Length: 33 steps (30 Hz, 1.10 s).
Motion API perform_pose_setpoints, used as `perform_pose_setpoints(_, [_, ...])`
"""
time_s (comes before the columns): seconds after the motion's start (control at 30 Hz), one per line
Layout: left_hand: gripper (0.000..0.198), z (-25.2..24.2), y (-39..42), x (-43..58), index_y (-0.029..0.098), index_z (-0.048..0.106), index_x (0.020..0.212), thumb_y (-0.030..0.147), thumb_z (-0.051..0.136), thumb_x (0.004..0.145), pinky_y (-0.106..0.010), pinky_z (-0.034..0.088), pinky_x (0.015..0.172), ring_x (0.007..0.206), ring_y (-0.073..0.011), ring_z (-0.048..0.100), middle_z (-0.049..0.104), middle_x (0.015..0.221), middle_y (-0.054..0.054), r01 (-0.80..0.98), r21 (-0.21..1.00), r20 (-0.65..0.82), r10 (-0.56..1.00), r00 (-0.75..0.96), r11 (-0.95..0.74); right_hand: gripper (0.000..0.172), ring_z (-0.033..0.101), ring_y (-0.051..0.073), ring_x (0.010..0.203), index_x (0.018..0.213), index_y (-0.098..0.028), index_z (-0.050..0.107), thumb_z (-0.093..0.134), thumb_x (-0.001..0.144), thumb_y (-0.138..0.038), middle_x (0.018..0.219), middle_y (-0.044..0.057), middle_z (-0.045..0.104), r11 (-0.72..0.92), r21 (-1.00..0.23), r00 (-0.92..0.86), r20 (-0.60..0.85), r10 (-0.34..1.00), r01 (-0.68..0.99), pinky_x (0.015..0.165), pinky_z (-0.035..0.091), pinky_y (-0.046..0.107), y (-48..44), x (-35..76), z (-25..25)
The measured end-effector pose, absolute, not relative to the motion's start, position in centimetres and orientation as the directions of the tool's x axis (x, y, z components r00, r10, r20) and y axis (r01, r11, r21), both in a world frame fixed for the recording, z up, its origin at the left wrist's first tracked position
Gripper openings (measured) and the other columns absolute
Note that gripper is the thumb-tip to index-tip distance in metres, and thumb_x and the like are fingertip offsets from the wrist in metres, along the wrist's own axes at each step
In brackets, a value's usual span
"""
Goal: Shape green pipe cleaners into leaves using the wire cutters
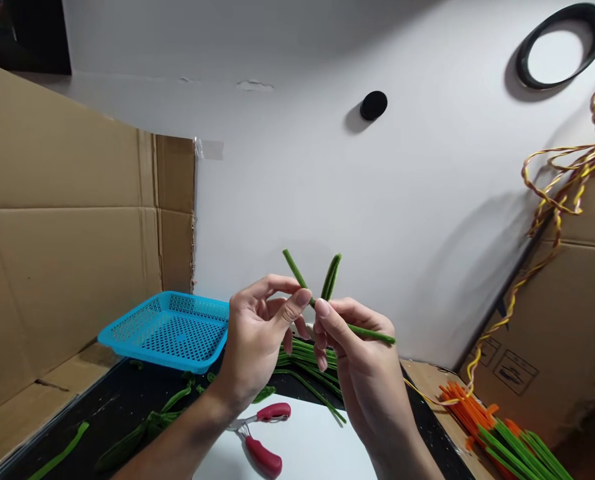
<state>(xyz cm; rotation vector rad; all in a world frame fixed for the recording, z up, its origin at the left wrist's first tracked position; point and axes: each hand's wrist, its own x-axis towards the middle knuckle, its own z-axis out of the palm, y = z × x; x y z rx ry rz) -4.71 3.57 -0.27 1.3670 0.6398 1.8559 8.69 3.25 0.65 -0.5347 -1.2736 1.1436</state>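
Note:
Between my two hands is a green pipe cleaner (pixel 332 277), bent into a narrow upright loop with one end sticking up to the left and the other out to the right. My left hand (pixel 260 333) pinches it with thumb and forefinger on the left of the loop. Just beside, my right hand (pixel 360 353) pinches the base of the loop. Below the hands, red-handled pliers (pixel 264 453) lie spread on a white sheet (pixel 317 447). Behind them lies a bundle of green pipe cleaners (pixel 307 363), partly hidden by my hands.
A blue perforated basket (pixel 164 333) stands at the left rear. Green bent pieces (pixel 152 427) lie on the black surface at left. Orange pipe cleaners (pixel 464 407) and bright green ones (pixel 520 447) lie at right. Twisted yellow wire (pixel 512 300) hangs along a cardboard box (pixel 557 347).

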Motion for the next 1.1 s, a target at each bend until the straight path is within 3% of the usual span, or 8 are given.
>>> perform_pose_setpoints(0.23, [0.02, -0.2, 3.5, -5.1, 0.021, 0.079, 0.089, 0.038, 0.089, 0.083, -0.018, 0.037, 0.038, 0.048, -0.0103, 0.058, 0.06, 0.058, 0.003, -0.199, 0.789, 0.564, 0.814, -0.141, -0.581, 0.021, 0.049, 0.009, 0.049, 0.071, -0.018, 0.08, 0.092, 0.077, -0.035, 0.06, -0.001, 0.059, 0.37, -0.86, -0.218, 0.46, 0.861, -0.352, 0.042, 0.042, 0.022, 3.4, 9.5, 0.8])
perform_pose_setpoints(0.4, [0.013, 0.1, 3.4, -5.5, 0.021, 0.08, 0.081, 0.031, 0.088, 0.084, -0.017, 0.039, 0.041, 0.052, -0.0059, 0.053, 0.067, 0.076, 0.001, -0.211, 0.759, 0.613, 0.785, -0.09, -0.616, 0.018, 0.051, 0.009, 0.049, 0.07, -0.019, 0.081, 0.092, 0.076, -0.031, 0.06, -0.001, 0.06, 0.327, -0.88, -0.302, 0.433, 0.849, -0.344, 0.043, 0.045, 0.022, 3.4, 9.9, 0.9])
perform_pose_setpoints(0.53, [0.006, 0.0, 3.4, -5.7, 0.022, 0.082, 0.084, 0.025, 0.085, 0.087, -0.017, 0.038, 0.042, 0.053, -0.0057, 0.053, 0.065, 0.077, 0.001, -0.207, 0.775, 0.605, 0.796, -0.032, -0.597, 0.02, 0.05, 0.009, 0.048, 0.068, -0.019, 0.081, 0.093, 0.075, -0.033, 0.055, -0.002, 0.058, 0.321, -0.89, -0.327, 0.424, 0.844, -0.325, 0.042, 0.045, 0.021, 3.4, 10.0, 1.3])
perform_pose_setpoints(0.73, [0.019, 0.6, 3.3, -6.0, 0.017, 0.078, 0.071, 0.024, 0.084, 0.088, -0.017, 0.041, 0.045, 0.052, -0.0042, 0.051, 0.063, 0.077, 0.0, -0.198, 0.789, 0.602, 0.796, 0.061, -0.582, 0.019, 0.053, 0.008, 0.046, 0.069, -0.017, 0.08, 0.092, 0.076, -0.03, 0.057, -0.001, 0.064, 0.341, -0.909, -0.342, 0.409, 0.846, -0.241, 0.043, 0.047, 0.02, 3.4, 10.7, 1.7])
perform_pose_setpoints(0.9, [0.014, 0.6, 3.4, -6.1, 0.017, 0.077, 0.081, 0.025, 0.088, 0.083, -0.018, 0.035, 0.039, 0.046, -0.0044, 0.052, 0.053, 0.069, 0.004, -0.189, 0.751, 0.62, 0.774, -0.127, -0.632, 0.019, 0.068, 0.012, 0.052, 0.09, -0.021, 0.083, 0.094, 0.075, -0.023, 0.077, 0.0, 0.074, 0.47, -0.844, -0.213, 0.524, 0.824, -0.259, 0.052, 0.058, 0.023, 4.0, 11.1, 1.3])
perform_pose_setpoints(1.1, [0.024, 0.6, 3.4, -5.8, 0.017, 0.069, 0.084, 0.035, 0.083, 0.09, -0.02, 0.043, 0.046, 0.045, -0.0076, 0.054, 0.056, 0.055, 0.005, -0.155, 0.776, 0.604, 0.791, -0.095, -0.612, 0.013, 0.076, 0.013, 0.064, 0.09, -0.024, 0.083, 0.091, 0.08, -0.022, 0.084, 0.0, 0.078, 0.53, -0.753, -0.148, 0.619, 0.771, -0.39, 0.066, 0.065, 0.023, 4.4, 11.1, 1.2])
